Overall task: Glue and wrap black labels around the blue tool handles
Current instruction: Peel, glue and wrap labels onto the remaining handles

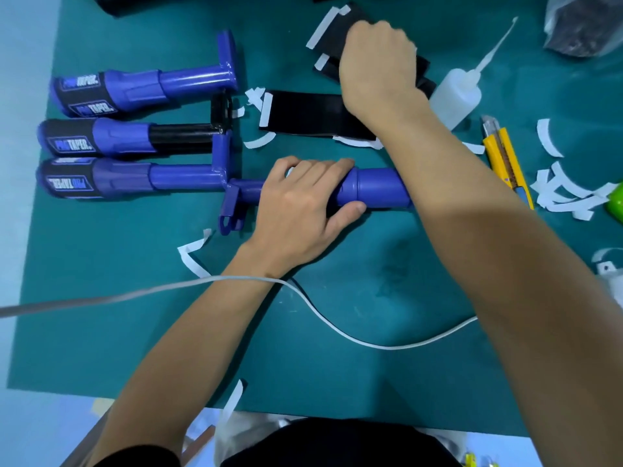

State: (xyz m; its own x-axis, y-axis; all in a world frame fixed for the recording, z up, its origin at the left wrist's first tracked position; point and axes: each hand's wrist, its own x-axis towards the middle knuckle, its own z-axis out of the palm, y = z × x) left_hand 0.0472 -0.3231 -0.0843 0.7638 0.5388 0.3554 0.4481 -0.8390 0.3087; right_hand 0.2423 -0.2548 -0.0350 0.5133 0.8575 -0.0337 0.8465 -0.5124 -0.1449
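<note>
- The left hand (303, 203) holds the blue tool (381, 188) tight, with fingers over the top and thumb under it.
- The blue tool lies flat on the green mat (135, 298) on the desk (17, 197), near the middle.
- Its long side runs left to right. The thin end with the bracket points left, and the fat end points right and goes under the right arm.
- The right hand (377, 62) is up at the far side, curled down on the pile of black labels (360, 15). I cannot tell if it pinches one.
- One more black label (303, 112) lies flat between the two hands.
- Three wrapped tools (118, 139) lie side by side on the left, fat ends pointing left.
- A glue bottle (455, 96) and a yellow knife (505, 160) lie to the right.
</note>
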